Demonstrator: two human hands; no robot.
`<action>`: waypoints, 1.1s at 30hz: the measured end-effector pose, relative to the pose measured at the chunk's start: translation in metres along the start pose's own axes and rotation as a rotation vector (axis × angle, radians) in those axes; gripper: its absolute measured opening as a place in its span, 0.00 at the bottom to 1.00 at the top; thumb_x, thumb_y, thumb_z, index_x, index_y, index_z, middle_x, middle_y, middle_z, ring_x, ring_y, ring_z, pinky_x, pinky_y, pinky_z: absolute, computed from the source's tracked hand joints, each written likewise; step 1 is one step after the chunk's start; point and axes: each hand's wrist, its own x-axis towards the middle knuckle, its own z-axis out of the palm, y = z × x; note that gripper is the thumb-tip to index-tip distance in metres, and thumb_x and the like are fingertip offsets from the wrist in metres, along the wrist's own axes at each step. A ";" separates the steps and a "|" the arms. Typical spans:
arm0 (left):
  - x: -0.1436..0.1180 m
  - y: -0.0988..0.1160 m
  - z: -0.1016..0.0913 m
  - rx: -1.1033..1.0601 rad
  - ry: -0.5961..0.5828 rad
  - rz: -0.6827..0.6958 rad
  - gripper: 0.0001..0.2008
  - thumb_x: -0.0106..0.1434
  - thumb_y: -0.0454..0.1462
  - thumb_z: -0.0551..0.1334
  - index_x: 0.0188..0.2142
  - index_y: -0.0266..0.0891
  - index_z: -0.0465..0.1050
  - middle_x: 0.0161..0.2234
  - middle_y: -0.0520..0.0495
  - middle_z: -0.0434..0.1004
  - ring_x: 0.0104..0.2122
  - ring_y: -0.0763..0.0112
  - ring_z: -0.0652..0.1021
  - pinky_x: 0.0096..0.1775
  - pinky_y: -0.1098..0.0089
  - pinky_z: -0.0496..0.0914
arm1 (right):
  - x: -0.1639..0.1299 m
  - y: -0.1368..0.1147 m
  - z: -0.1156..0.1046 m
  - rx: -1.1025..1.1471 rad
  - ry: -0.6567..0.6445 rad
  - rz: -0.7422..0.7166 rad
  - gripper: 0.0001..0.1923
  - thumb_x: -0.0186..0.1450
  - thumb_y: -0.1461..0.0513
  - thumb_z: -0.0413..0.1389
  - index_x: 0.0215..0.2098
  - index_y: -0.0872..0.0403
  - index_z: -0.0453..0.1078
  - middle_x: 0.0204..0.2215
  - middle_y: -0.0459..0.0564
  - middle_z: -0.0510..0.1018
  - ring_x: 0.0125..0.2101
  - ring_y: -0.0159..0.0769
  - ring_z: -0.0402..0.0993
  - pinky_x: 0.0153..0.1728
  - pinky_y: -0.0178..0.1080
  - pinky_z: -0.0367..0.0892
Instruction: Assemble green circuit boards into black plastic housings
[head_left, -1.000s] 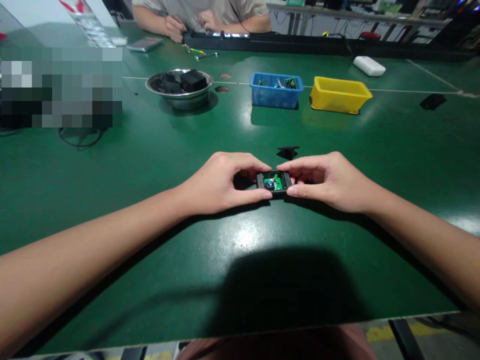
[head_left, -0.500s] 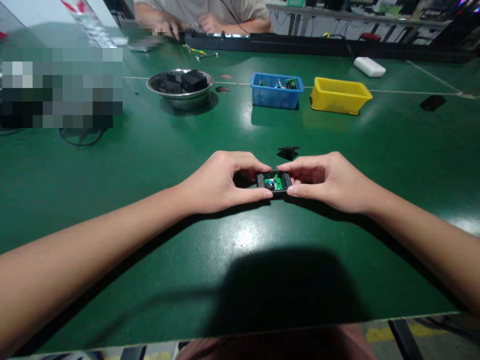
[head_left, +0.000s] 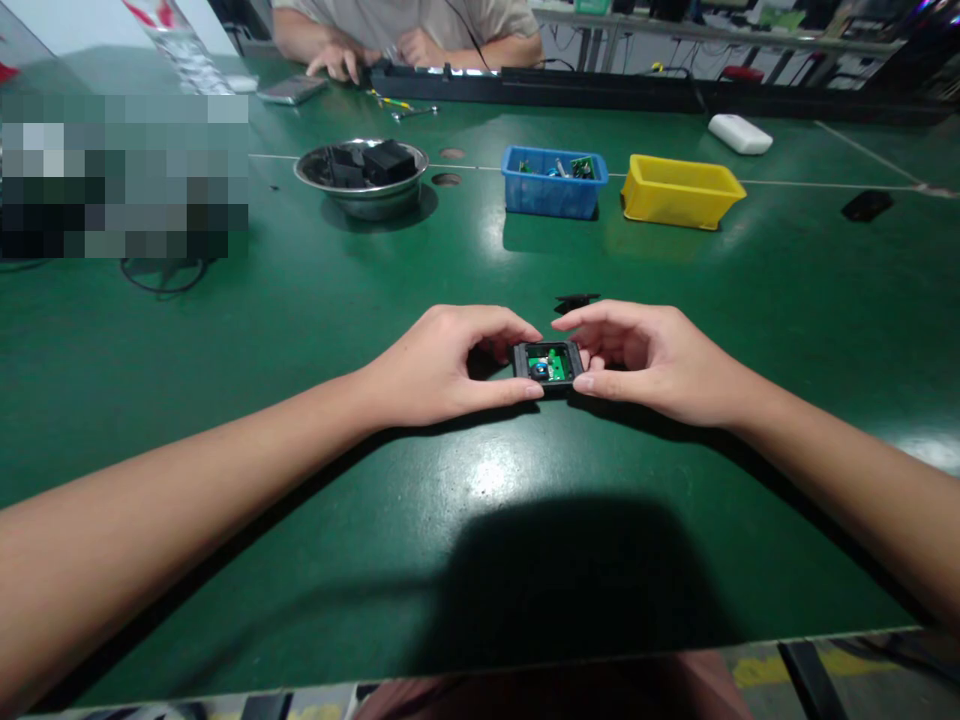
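A small black plastic housing [head_left: 571, 378], its upper side open, lies between my two hands close to the table. Inside it sits a green circuit board [head_left: 557, 366] with a dark round lens-like part on it. My left hand [head_left: 450, 365] grips the housing's left end, thumb along the near edge and index finger at the far edge. My right hand [head_left: 660, 355] keeps its thumb on the near right corner and curled fingers against the right side; its index finger is raised off the far edge. Just beyond my right fingertips rests a small black bracket-like piece [head_left: 576, 302].
Farther back stand a metal bowl [head_left: 367, 203] of black parts, a blue bin [head_left: 551, 197] holding circuit boards and a yellow bin [head_left: 671, 205]. A white block [head_left: 740, 134] and black piece [head_left: 867, 205] lie right. Across the green table [head_left: 300, 330], a person works behind a long black bar [head_left: 600, 90].
My right index finger has lifted slightly away from the housing's far edge. The left hand and the housing stay nearly where they were. Across the table, the other person's hand has shifted slightly.
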 end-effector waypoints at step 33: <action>-0.003 -0.003 -0.003 0.171 0.027 0.133 0.20 0.61 0.49 0.68 0.47 0.39 0.74 0.38 0.46 0.79 0.36 0.68 0.78 0.40 0.69 0.70 | -0.001 -0.003 -0.006 -0.608 0.066 -0.358 0.21 0.61 0.55 0.66 0.50 0.53 0.75 0.33 0.48 0.78 0.31 0.36 0.72 0.34 0.37 0.67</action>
